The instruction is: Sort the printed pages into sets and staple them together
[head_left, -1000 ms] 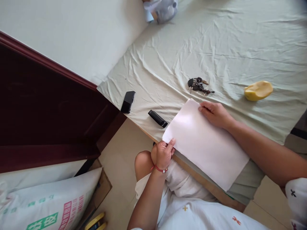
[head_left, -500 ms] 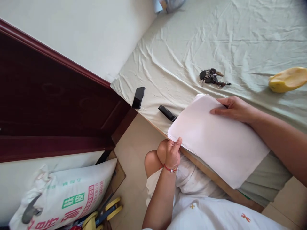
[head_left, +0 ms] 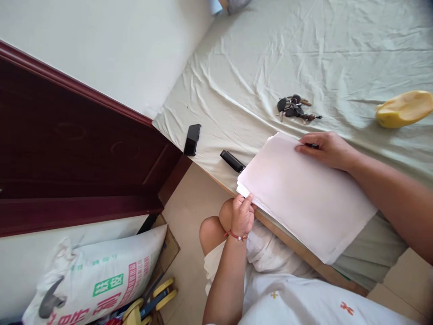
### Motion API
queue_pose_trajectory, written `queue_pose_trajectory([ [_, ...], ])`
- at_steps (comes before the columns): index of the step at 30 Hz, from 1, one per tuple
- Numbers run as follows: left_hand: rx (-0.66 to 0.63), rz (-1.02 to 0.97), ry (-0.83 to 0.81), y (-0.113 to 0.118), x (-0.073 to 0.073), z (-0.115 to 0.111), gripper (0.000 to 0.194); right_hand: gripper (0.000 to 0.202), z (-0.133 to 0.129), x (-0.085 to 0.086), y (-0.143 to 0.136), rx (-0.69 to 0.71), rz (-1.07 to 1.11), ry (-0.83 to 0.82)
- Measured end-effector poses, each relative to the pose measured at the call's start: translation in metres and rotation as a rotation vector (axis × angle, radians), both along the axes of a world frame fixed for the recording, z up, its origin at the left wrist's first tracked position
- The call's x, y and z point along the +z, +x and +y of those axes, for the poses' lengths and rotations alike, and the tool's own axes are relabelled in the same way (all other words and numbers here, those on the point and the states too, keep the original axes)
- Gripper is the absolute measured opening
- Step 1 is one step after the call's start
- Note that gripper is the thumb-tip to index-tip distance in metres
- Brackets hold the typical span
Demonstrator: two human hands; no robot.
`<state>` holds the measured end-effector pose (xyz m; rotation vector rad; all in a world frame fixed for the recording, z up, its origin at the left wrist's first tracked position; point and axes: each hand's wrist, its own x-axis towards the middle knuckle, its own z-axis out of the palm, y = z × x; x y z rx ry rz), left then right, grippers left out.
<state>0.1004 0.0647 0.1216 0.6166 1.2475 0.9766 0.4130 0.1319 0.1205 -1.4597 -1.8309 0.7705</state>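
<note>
A stack of white paper (head_left: 304, 194) lies on the green cloth at the near edge, its sheets slightly fanned at the left corner. My left hand (head_left: 242, 214), with a red string bracelet at the wrist, pinches that left corner. At the far edge of the stack, my right hand (head_left: 326, 146) grips the paper between thumb and fingers. Part of a black stapler-like object (head_left: 232, 161) sticks out beside the stack's left side; the rest of it is hidden.
A black phone (head_left: 192, 140) lies near the cloth's left edge. Keys (head_left: 292, 107) and a yellow, partly cut fruit (head_left: 403, 109) rest beyond the paper. A white printed sack (head_left: 101, 275) stands at lower left, below a dark red wooden panel (head_left: 74, 135).
My left thumb and fingers have shifted at the corner, where the sheets now look more fanned. The right hand has moved slightly left along the far edge. The view has shifted a little.
</note>
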Motion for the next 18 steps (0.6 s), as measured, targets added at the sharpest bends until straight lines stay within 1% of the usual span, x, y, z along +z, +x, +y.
queue_pose_trajectory([
  [2,-0.005,-0.010,-0.003,-0.001,-0.001,-0.001,0.041,0.040,0.000,-0.002,-0.001,-0.019,0.029,0.016],
  [5,0.002,0.006,0.011,-0.002,-0.006,-0.002,0.042,0.034,0.000,-0.005,-0.002,-0.084,0.100,0.026],
  [9,0.017,0.028,0.041,-0.002,-0.011,-0.002,0.044,0.033,-0.001,-0.005,-0.002,-0.150,0.147,0.018],
  [14,0.012,0.022,0.055,0.000,-0.012,-0.001,0.042,0.036,-0.001,-0.005,0.002,-0.183,0.181,-0.021],
  [18,0.026,0.016,0.041,-0.001,-0.011,-0.001,0.041,0.032,0.000,-0.007,0.005,-0.241,0.186,-0.028],
])
